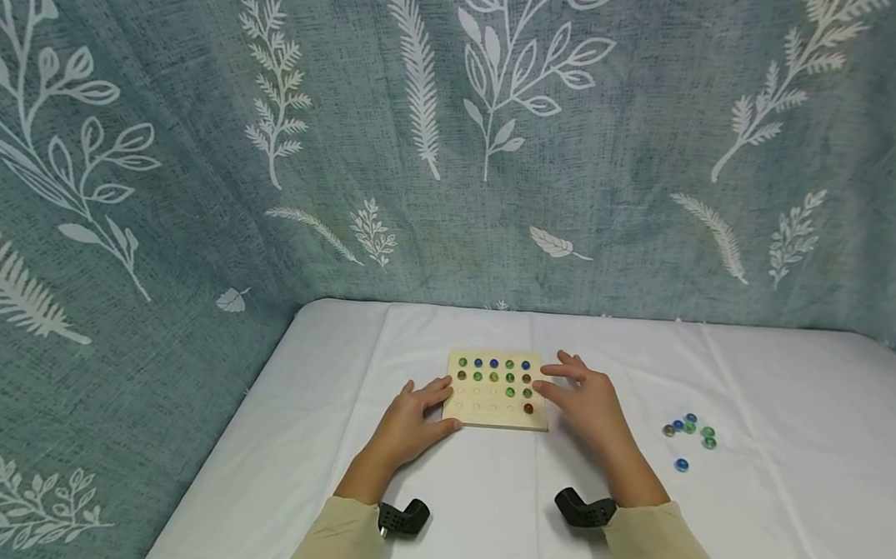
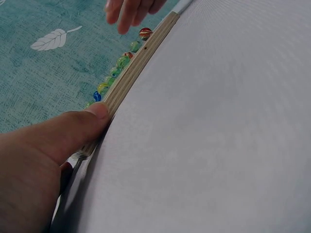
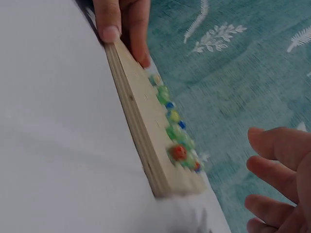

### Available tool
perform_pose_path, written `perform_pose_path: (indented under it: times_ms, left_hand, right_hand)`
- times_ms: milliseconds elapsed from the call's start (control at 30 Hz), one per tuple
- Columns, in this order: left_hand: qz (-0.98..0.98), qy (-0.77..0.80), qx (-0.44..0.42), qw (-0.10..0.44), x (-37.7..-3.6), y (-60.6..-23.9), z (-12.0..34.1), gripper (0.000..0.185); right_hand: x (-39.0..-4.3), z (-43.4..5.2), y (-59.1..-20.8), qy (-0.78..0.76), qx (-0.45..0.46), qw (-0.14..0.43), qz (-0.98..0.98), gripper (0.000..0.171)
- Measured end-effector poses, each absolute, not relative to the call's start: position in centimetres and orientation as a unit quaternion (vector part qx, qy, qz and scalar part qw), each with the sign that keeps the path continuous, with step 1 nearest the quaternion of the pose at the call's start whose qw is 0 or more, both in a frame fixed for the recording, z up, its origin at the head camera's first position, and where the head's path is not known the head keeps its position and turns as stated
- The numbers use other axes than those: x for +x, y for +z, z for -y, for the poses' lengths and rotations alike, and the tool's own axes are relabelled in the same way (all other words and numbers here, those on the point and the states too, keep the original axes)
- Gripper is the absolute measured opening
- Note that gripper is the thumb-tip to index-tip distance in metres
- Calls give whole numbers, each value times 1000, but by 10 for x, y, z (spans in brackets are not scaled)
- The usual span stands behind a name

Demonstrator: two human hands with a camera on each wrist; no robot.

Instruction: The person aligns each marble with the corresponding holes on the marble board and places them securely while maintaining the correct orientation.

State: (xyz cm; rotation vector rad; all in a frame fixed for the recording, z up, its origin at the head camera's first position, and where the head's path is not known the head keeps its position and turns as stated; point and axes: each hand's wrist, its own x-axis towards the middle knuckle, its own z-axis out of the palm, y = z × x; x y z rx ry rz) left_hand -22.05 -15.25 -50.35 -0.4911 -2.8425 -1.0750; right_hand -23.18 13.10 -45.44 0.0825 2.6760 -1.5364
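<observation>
Left hand (image 1: 412,420) braces the wooden peg board (image 1: 497,390) at its left edge: thumb pressed on the near edge, fingers (image 1: 437,389) lying on top. Board lies flat mid-counter (image 1: 788,394), roughly square, so no real long axis; edges sit square to the counter front. Marbles (image 1: 493,371) fill the far rows; one red-brown marble (image 1: 528,409) sits near-right. Right hand (image 1: 585,402) hovers at the board's right edge, fingers spread, holding nothing. Loose marbles (image 1: 689,428) lie well right of the board. Board looks stiff and light; grip by opposite edges. Marbles are smooth and likely to roll.
</observation>
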Motion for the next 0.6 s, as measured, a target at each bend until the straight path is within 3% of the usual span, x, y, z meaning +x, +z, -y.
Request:
perform_pose_path:
  times_ms: [333, 600]
  left_hand:
    - [925, -345, -160, 25, -220, -501, 153, 63]
    - [924, -347, -157, 27, -221, -503, 152, 62]
  right_hand:
    - [-205, -205, -445, -460, 6, -4, -888, 62]
    - [-191, -255, -438, -454, 41, -9, -890, 70]
